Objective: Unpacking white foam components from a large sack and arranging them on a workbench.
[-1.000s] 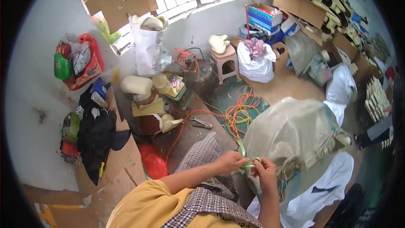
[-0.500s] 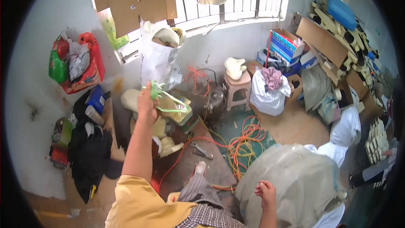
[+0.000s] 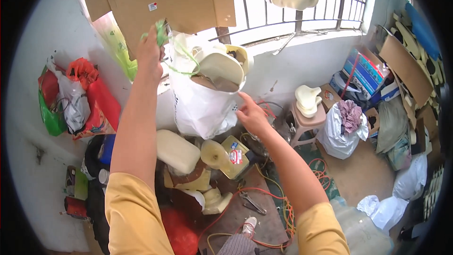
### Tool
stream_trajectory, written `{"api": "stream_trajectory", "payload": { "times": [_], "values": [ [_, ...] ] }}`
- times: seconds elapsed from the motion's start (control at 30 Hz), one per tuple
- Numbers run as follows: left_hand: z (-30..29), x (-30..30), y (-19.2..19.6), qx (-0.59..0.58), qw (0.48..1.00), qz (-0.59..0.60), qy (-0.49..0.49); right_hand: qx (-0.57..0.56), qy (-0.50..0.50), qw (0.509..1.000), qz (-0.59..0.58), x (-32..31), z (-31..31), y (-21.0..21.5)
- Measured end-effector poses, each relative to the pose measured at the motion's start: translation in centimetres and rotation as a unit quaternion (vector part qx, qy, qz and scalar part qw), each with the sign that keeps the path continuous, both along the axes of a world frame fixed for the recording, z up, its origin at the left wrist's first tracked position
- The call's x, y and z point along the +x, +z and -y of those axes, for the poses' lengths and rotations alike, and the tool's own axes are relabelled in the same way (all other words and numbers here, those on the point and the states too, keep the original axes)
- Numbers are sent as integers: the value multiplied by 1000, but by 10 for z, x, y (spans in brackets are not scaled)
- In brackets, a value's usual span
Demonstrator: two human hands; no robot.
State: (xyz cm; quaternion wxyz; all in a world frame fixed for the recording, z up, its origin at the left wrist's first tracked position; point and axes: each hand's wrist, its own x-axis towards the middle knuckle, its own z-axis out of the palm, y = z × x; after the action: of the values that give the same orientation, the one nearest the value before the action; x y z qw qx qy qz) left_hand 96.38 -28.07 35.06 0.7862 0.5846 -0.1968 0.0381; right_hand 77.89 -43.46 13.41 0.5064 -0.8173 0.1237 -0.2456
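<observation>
1. Far left, a green bag [image 3: 53, 120] and a red bag [image 3: 104, 99] hang against the pale wall, with a crumpled grey-white bag [image 3: 75, 108] bulging between them.
2. Here's the left hand [image 3: 150, 57], raised high in front of the brown cardboard sheet [image 3: 181, 4] that covers part of the window. Its fingers are closed around a green strip [image 3: 162, 34], bunched up at the top of the grip.
3. Follow that strip: a thin length loops out to the right of the hand and dips across the mouth of a white sack [image 3: 200, 106].
4. The sack stands upright below the window, packed with cream moulded pieces [image 3: 221, 68] that poke above its rim.
5. Underneath, in front of the sack, sit a cream container [image 3: 178, 152] and a yellow tin [image 3: 238, 165].
6. Now the right hand [image 3: 255, 115], up at the sack's right edge: index finger extended toward the rim, thumb apart from it, nothing seen in its grasp. Whether the fingertip actually touches the sack, I can't tell.
7. Farther right, a pinkish stool [image 3: 306, 113] carries a cream piece [image 3: 307, 101].
8. Just beside it, a white bag [image 3: 340, 137] has purplish cloth [image 3: 350, 115] spilling from its top.
</observation>
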Motion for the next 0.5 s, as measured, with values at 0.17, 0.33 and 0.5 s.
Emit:
{"api": "stream_trajectory", "payload": {
  "times": [0.17, 0.33, 0.5],
  "values": [
    [75, 45, 11, 84, 986, 112, 96, -59, -8, 996, -62, 75, -22, -8],
    [91, 92, -16, 385, 806, 408, 189, -70, 9, 997, 22, 24, -89, -4],
    [89, 108, -64, 780, 493, 385, 30, -86, -4, 996, 36, 5, -96, 20]
  ]
}}
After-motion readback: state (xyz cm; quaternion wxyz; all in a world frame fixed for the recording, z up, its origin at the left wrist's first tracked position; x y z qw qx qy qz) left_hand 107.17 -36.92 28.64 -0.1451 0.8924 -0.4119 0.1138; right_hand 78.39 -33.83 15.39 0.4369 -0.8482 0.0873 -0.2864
